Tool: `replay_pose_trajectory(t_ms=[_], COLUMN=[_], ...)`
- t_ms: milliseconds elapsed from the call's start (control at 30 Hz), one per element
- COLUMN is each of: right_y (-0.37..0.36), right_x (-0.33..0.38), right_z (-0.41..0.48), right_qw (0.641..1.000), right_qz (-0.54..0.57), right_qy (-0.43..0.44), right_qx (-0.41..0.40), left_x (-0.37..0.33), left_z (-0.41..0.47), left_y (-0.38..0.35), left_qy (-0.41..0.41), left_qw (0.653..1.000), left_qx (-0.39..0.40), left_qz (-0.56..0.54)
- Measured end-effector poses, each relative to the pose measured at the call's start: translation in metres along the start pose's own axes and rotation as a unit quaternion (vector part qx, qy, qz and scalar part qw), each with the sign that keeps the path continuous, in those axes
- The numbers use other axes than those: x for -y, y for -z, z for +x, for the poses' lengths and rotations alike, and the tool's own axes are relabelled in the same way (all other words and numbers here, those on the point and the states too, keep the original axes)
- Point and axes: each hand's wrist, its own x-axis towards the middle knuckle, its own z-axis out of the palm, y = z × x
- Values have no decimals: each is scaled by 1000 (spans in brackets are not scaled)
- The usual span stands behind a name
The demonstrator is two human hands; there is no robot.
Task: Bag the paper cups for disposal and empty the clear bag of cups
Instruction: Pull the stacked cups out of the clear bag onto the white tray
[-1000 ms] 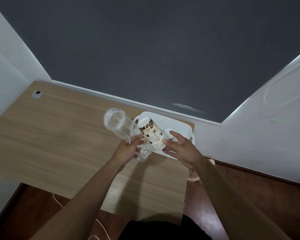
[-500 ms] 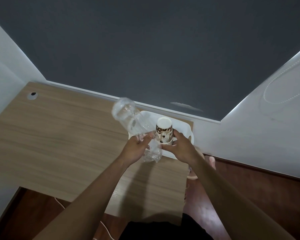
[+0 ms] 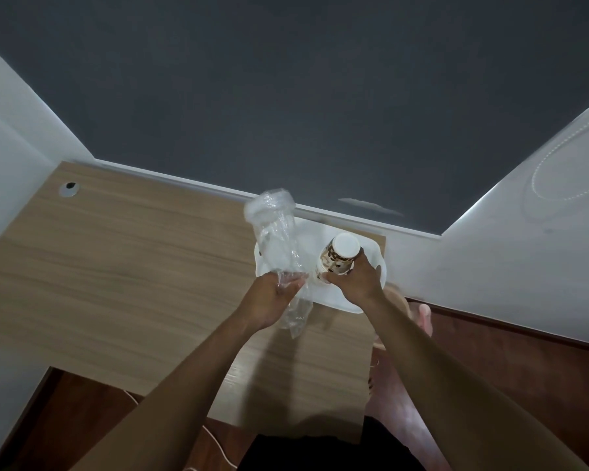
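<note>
My left hand (image 3: pixel 269 299) grips a crumpled clear plastic bag (image 3: pixel 275 239) near its middle; the bag's upper part stands up empty and its tail hangs below my fist. My right hand (image 3: pixel 356 278) holds a stack of paper cups (image 3: pixel 339 256) with a brown coffee-bean print, base up, over a white tray (image 3: pixel 376 263). The bag and the cups are close together, just apart. The rims of the cups are hidden behind my fingers.
The wooden desk (image 3: pixel 133 266) runs left from the tray, with a round cable hole (image 3: pixel 69 187) at its far left. A grey wall stands behind, white walls at both sides. A white cable (image 3: pixel 215 443) lies on the dark floor below the desk's front edge.
The stack of cups has turned from lying sideways to base up and has come out of the bag. The bag has swung upright and to the right, towards the tray.
</note>
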Motion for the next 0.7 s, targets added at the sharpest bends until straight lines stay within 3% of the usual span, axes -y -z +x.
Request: replay_pose_trajectory(t_ms=[367,567,633,700], right_y=[2,11,18,27], right_x=[-16,-33,-28,-23], right_z=[2,-19,-39,-64], right_qw=[999,998,993,985], right_qz=[-27,47,107,148], right_qy=[-7,34,45,47], right_qx=[26,-31,-3,73], left_x=[12,10,3,-6], left_z=[-14,-25,-28,-28], left_y=[8,-3,-12,-22], left_qy=[-56,-65,-81,-106], left_qw=[994,994,991,984], left_qx=[-35,-35,-36,-17], left_qz=[83,75,100,141])
